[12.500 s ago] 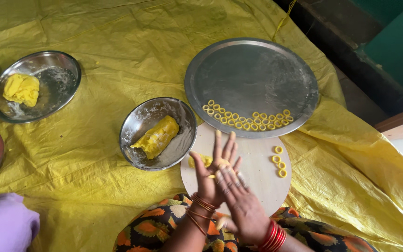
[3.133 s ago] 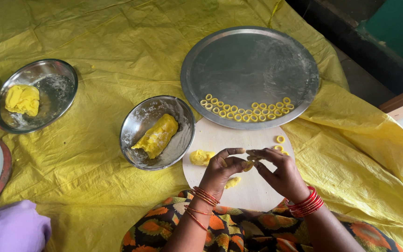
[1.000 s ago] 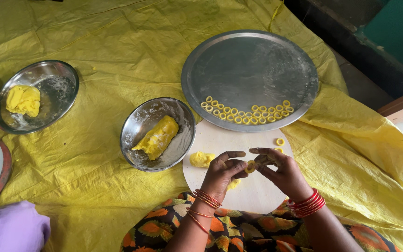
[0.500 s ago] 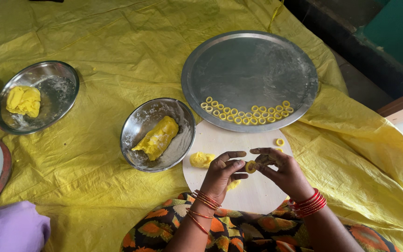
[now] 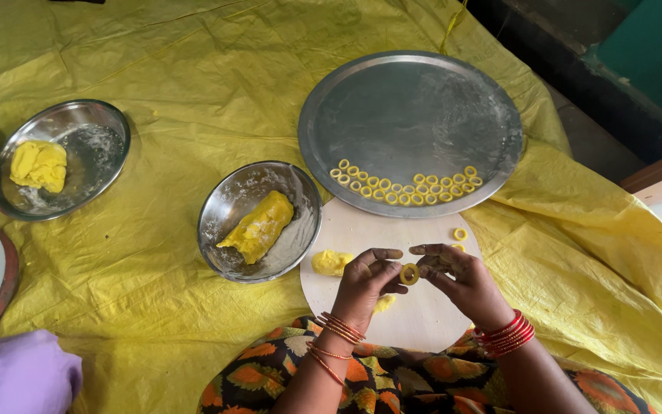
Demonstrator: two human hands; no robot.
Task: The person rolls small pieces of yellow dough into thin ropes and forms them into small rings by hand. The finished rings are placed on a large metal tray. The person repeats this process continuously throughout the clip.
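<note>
Both hands are meeting above a round pale board (image 5: 415, 322) that is lying on the yellow sheet (image 5: 155, 307) covering the surface. The left hand (image 5: 365, 284) and the right hand (image 5: 457, 276) are each pinching a small yellow dough ring (image 5: 409, 274) between thumb and fingertips, so the grip of each hand is pressed onto that ring, which is hanging just above the board between them. A small lump of yellow dough (image 5: 331, 262) is lying on the board just beside the left hand, and another loose ring (image 5: 460, 234) is sitting near the board's far edge. Beyond the board, a large round steel tray (image 5: 415, 100) is carrying a curved row of finished rings (image 5: 404, 188) along its near rim. A steel bowl (image 5: 227, 199) with a long piece of dough (image 5: 258, 226) is standing left of the board, touching its edge. Farther left, a second steel bowl (image 5: 93, 146) is holding another dough lump (image 5: 38, 165). Red bangles (image 5: 507, 337) are circling the right wrist.
</note>
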